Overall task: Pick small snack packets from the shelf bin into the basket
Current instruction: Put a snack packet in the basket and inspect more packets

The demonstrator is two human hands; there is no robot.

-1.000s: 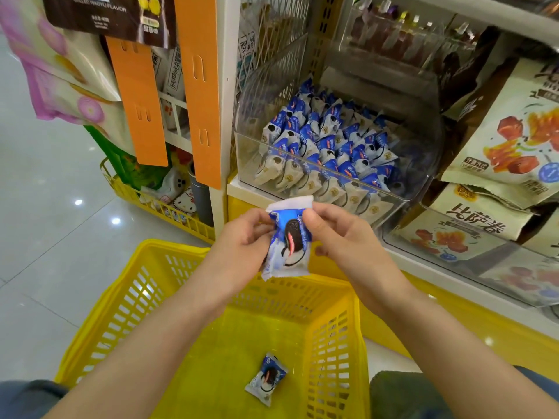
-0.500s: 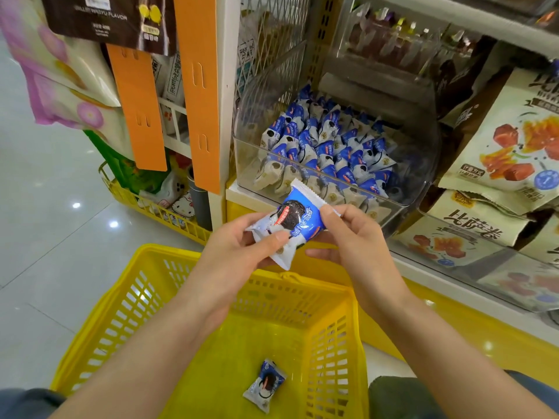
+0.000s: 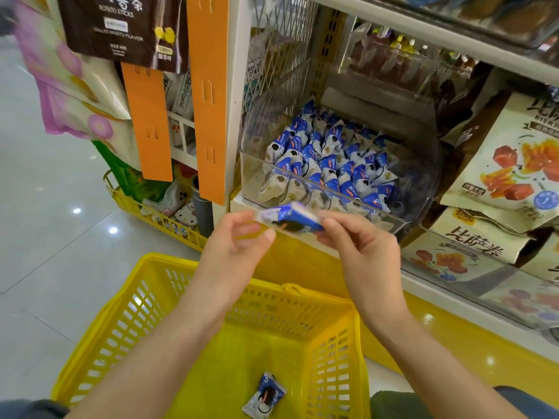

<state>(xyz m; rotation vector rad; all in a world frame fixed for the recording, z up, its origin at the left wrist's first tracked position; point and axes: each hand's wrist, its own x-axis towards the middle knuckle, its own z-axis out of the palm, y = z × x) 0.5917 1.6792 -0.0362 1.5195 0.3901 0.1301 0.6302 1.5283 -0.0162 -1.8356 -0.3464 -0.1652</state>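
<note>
Head view: a snack packet [image 3: 291, 218] (motion-blurred) is held above the basket [image 3: 99, 337], before the shelf bin [image 3: 420, 176]. Its right end is pinched by fingers of the right hand [image 3: 360, 252]; whether its left end is gripped by the curled fingers of the left hand [image 3: 237, 247] cannot be told.

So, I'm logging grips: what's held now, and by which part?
A blue-and-white snack packet, pinched at its ends: left hand on the left end, right hand on the right.
</note>
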